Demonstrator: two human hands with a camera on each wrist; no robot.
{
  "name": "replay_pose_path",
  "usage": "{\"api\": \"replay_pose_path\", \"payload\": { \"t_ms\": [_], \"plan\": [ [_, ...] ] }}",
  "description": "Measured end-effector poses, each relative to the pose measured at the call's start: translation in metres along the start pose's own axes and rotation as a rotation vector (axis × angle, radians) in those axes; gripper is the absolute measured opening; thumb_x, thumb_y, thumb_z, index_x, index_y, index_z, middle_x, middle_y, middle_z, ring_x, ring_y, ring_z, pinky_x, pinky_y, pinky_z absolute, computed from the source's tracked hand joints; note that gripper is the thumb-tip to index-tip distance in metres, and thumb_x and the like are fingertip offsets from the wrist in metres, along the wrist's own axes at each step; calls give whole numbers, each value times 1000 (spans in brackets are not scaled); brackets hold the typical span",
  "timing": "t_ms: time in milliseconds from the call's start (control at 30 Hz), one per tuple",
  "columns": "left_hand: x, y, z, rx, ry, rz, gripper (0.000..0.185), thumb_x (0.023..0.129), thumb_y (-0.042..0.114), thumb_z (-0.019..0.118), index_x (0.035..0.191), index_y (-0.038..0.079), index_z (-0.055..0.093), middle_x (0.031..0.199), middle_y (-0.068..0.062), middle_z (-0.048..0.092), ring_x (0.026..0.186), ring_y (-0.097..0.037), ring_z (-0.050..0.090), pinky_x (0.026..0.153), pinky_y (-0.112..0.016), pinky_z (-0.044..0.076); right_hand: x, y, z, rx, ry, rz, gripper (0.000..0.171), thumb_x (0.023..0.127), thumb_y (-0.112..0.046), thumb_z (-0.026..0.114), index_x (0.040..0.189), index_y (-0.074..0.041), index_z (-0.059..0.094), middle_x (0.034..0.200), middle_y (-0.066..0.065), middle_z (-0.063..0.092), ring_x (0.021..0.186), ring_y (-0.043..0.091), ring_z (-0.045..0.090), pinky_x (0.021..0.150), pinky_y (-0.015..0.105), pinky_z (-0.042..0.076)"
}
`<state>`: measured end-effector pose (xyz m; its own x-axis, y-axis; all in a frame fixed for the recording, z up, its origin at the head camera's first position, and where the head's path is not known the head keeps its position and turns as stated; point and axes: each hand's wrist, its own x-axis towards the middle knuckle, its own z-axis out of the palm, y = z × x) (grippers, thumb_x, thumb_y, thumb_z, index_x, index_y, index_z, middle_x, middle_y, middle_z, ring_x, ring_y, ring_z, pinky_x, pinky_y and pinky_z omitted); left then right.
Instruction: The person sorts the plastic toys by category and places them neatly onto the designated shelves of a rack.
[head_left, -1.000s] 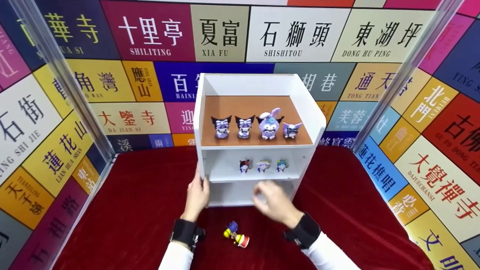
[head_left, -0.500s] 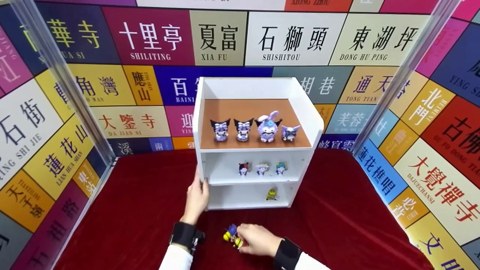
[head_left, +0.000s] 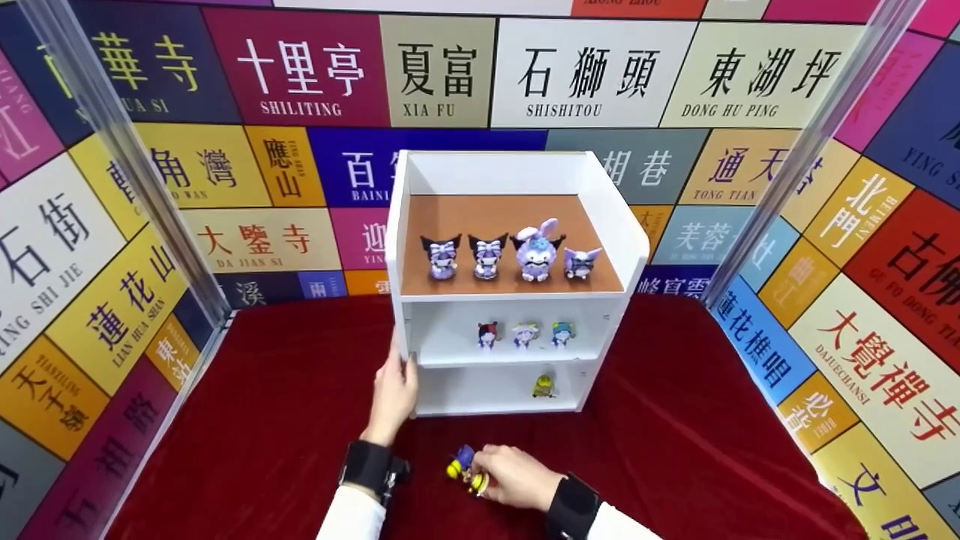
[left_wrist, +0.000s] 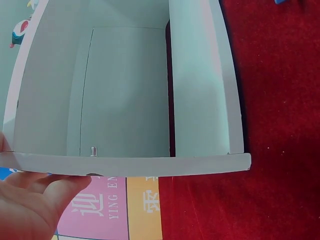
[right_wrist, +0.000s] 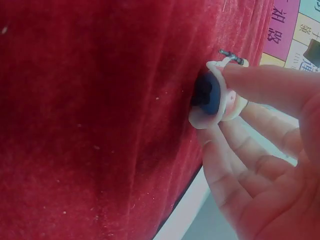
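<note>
A white three-level shelf unit (head_left: 517, 171) stands on the red cloth (head_left: 285, 420). My left hand (head_left: 394, 382) rests flat against its left side panel, thumb at the front edge; the left wrist view shows that hand (left_wrist: 35, 200) under the panel's edge (left_wrist: 200, 90). In front of the shelf, my right hand (head_left: 514, 476) pinches a small blue-and-yellow figurine (head_left: 463, 466) that lies on the cloth. In the right wrist view my right hand's fingers (right_wrist: 265, 80) close round the figurine (right_wrist: 212, 100).
Several purple figurines (head_left: 487, 255) line the brown top shelf. Three small ones (head_left: 525, 334) stand on the middle level and a yellow one (head_left: 543, 385) on the bottom level. Colourful sign-covered walls (head_left: 112, 247) enclose the cloth on three sides.
My right hand pulled back from the bottom shelf, uncovering the yellow figurine there, dropped to the cloth and took hold of the blue-and-yellow figurine. The left hand stayed put.
</note>
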<state>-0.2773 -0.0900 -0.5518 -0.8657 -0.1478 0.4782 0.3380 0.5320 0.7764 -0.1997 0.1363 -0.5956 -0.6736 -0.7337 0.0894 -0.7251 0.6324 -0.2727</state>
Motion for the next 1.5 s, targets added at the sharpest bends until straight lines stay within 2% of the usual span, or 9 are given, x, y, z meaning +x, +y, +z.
{"api": "replay_pose_path", "payload": {
  "t_ms": [133, 300, 467, 567, 733, 967, 1167, 1400, 1500],
  "plan": [
    [1, 1, 1, -4, 5, 13, 60, 95, 11, 52, 150, 13, 29, 130, -27, 55, 93, -36, 66, 75, -47, 55, 0, 2, 1, 30, -15, 9, 27, 68, -12, 76, 92, -15, 64, 84, -7, 66, 65, -1, 51, 58, 11, 41],
    [-2, -1, 0, -2, 8, -2, 60, 95, 10, 52, 150, 14, 30, 130, -26, 56, 95, -35, 66, 74, -48, 55, -2, 4, 4, 97, -38, 1, 48, 63, -10, 75, 109, -15, 60, 82, -7, 66, 60, -2, 50, 56, 11, 39],
    [-3, -1, 1, -7, 3, -3, 60, 95, 10, 52, 150, 16, 30, 130, -26, 56, 92, -35, 66, 73, -47, 55, -3, 10, -8, 187, -50, -39, 55, 67, -14, 72, 120, -18, 59, 90, -10, 64, 72, 0, 54, 66, 14, 41],
    [-1, 0, 1, -7, 8, 5, 60, 94, 9, 52, 150, 15, 30, 129, -27, 57, 90, -34, 66, 72, -46, 55, -2, 14, -24, 278, -2, -60, 47, 69, -14, 69, 115, -18, 62, 92, -11, 63, 76, 2, 54, 68, 16, 45],
    [1, 0, 0, -6, 17, 26, 60, 94, 7, 53, 150, 13, 30, 126, -28, 58, 89, -36, 67, 72, -46, 56, -3, 22, -57, 510, 108, -85, 34, 72, -8, 69, 104, -14, 60, 84, -6, 63, 72, 2, 55, 62, 23, 52],
    [2, 0, 0, -3, 24, 34, 61, 94, 8, 53, 150, 15, 30, 129, -27, 56, 94, -35, 66, 74, -46, 56, -2, 33, -85, 876, 244, -192, 37, 77, 15, 62, 112, 7, 52, 91, 24, 59, 79, 10, 63, 66, 32, 57],
    [-1, 1, 0, -3, 19, 26, 60, 94, 9, 53, 150, 14, 30, 126, -27, 59, 83, -33, 66, 67, -44, 56, -1, 38, -97, 939, 365, -207, 32, 81, 16, 60, 112, 13, 51, 97, 30, 57, 85, 11, 64, 68, 28, 57],
    [-1, 1, 0, 1, 17, 11, 60, 94, 10, 54, 149, 14, 31, 127, -26, 58, 93, -35, 66, 73, -47, 55, -2, 38, -106, 1050, 390, -161, 31, 81, 14, 59, 109, 12, 48, 103, 23, 55, 90, 18, 65, 71, 21, 54],
    [-1, 1, 0, 3, 20, 12, 60, 94, 9, 54, 149, 14, 31, 128, -26, 57, 95, -35, 66, 74, -48, 55, -1, 38, -107, 1040, 415, -137, 29, 82, 10, 61, 107, 11, 48, 101, 22, 56, 88, 20, 65, 69, 21, 54]
  ]
}}
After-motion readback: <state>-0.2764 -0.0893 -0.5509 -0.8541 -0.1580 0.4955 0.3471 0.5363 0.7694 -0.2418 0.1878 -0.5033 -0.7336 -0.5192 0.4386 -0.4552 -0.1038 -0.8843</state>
